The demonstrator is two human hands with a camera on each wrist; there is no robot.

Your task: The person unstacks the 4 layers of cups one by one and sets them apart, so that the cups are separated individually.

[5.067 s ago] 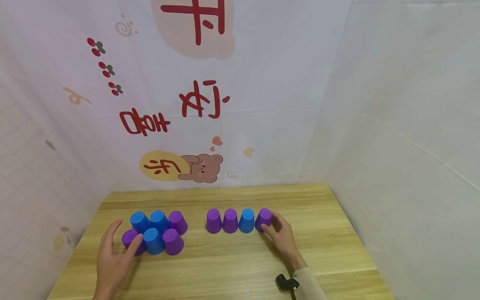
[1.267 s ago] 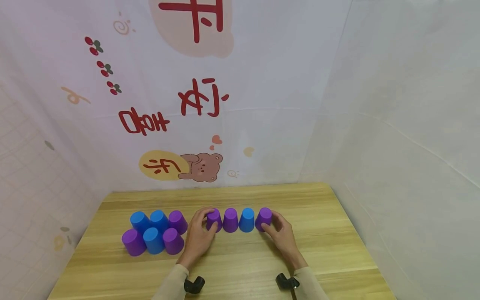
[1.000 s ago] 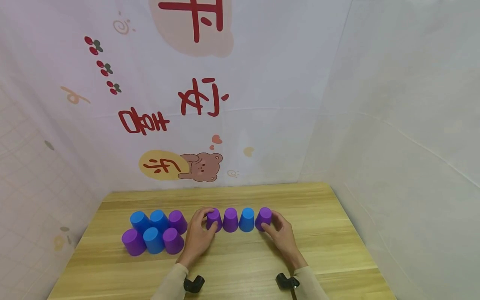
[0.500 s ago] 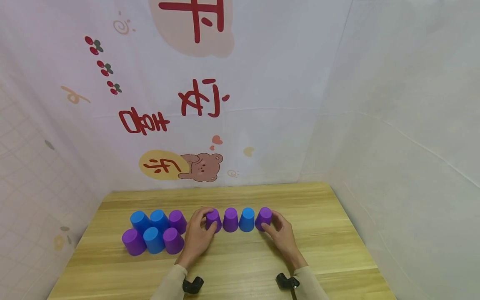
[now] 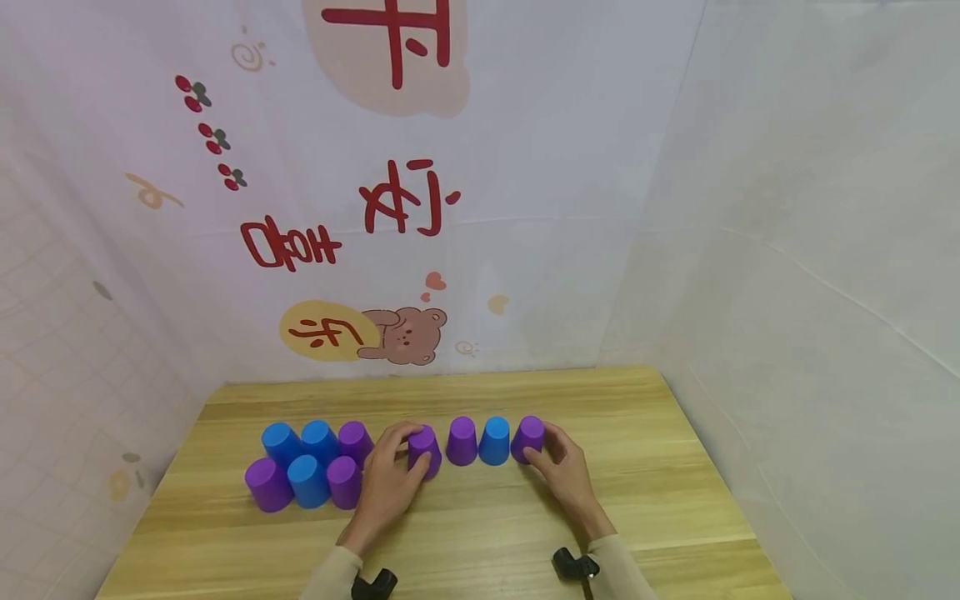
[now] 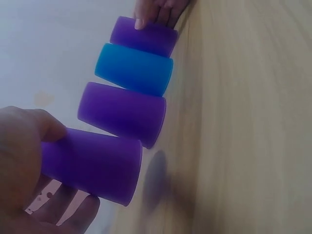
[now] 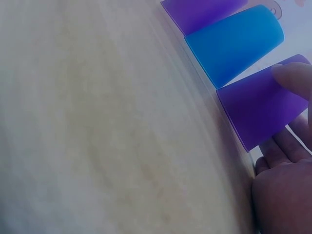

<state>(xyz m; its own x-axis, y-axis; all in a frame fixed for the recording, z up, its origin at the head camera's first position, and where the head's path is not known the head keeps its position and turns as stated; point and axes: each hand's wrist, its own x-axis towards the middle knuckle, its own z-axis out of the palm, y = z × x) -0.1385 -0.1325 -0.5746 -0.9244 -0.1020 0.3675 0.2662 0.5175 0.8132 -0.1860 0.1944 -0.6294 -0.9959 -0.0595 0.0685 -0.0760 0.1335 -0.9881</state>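
My left hand [image 5: 384, 487] grips an upside-down purple cup [image 5: 424, 450], thumb on its near side. In the left wrist view that purple cup [image 6: 92, 163] is slightly off the table, with a shadow beneath its rim. To its right stand another purple cup [image 5: 462, 442] and a blue cup [image 5: 495, 442], both upside down. At the right end of this row my right hand [image 5: 567, 483] holds a purple cup [image 5: 527, 440], which stands rim-down on the table in the right wrist view. The far fingers of both hands are partly hidden behind the cups.
Left of my left hand, several upside-down cups stand in two rows: blue cups [image 5: 307, 481] and purple cups [image 5: 268, 485]. My left hand partly covers the nearest ones. The wooden table [image 5: 480, 533] ends at a white printed cloth [image 5: 540, 250] behind and at the sides.
My left hand has come from the left-hand group to the row's leftmost purple cup, then moved it slightly left, towards me and off the table. The right hand has stayed on its cup.
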